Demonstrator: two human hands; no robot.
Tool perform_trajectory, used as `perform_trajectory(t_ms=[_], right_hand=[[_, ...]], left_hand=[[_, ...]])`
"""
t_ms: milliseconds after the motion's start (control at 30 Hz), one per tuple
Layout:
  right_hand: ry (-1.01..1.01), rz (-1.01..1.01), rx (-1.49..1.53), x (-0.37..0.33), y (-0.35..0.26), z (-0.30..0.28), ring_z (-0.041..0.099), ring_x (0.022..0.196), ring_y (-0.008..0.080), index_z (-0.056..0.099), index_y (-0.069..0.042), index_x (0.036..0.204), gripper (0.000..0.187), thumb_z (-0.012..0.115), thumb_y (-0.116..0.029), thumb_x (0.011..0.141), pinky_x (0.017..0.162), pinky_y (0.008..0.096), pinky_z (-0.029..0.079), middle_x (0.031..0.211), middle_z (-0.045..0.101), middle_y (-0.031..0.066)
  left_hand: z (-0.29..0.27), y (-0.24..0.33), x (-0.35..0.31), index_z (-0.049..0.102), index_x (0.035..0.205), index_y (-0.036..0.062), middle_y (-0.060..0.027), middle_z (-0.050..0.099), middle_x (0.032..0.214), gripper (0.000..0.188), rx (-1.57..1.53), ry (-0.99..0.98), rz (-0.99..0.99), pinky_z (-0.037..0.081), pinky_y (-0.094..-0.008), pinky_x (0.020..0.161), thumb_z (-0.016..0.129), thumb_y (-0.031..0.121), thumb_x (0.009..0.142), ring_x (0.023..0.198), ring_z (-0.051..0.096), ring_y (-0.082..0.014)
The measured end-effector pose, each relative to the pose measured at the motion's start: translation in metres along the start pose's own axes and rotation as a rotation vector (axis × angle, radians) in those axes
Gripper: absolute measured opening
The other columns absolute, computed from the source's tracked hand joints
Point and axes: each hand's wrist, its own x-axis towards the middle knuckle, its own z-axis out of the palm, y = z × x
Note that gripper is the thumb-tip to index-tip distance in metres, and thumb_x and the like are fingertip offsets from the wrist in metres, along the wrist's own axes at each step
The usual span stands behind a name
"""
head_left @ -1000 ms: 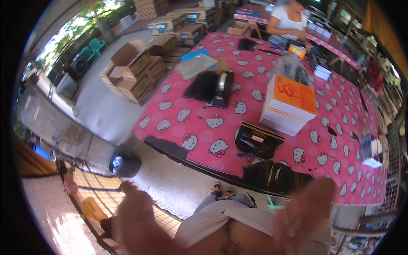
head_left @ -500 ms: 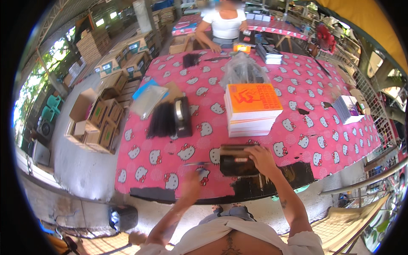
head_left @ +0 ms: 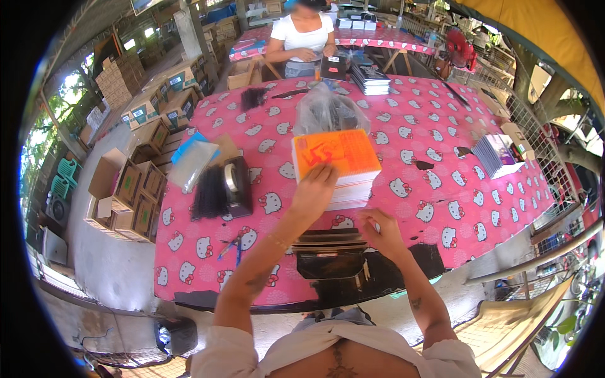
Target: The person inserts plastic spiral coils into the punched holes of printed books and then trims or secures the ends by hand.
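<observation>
My left hand [head_left: 317, 184] reaches over the near edge of a tall stack of books [head_left: 354, 194]. Its fingers are closed together on the orange cover of the top book [head_left: 345, 145]; the thumb is hidden. Just in front of me, at the table's near edge, stands a black box-like holder [head_left: 329, 263] with brown ridges along its top. My right hand [head_left: 382, 232] hovers by the holder's right end, its fingers apart and nothing in them. Pens [head_left: 231, 248] lie on the table left of my left forearm.
A black tape dispenser [head_left: 239, 186] and a bundle of thin black strips [head_left: 208, 194] lie to the left. Behind the stack sits a clear plastic bag [head_left: 329, 108]. More books [head_left: 496, 156] stand at right. Across the pink table [head_left: 403, 236] a person in a white top [head_left: 302, 34] stands working.
My left hand has left the pens on the table and moved forward onto the book stack. My right hand has let go of the black holder. The view has shifted right.
</observation>
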Motion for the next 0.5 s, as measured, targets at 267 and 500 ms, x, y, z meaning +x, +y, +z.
perform_trajectory(t_ms=[267,500], right_hand=[[0.656,-0.114,-0.066,0.007,-0.004,-0.036,0.071,0.093,0.0191,0.061,-0.002,0.129,0.042,0.076,-0.007,0.089,0.088,0.0354,0.055,0.106,0.073,0.0104],[-0.054,0.381,0.627,-0.05,0.065,0.001,0.066,0.087,0.0058,0.071,-0.002,0.112,0.025,0.079,-0.005,0.088,0.079,0.0228,0.053,0.097,0.074,0.0003]], left_hand=[[-0.15,0.049,0.039,0.068,0.104,0.0013,-0.0115,0.07,0.093,0.017,-0.262,-0.074,-0.033,0.049,-0.0431,0.083,0.067,0.002,0.087,0.083,0.066,-0.0315],[-0.108,0.056,0.0,0.066,0.109,0.0046,-0.0103,0.068,0.09,0.021,-0.392,-0.282,0.017,0.046,-0.0433,0.082,0.068,0.005,0.089,0.085,0.065,-0.0298]])
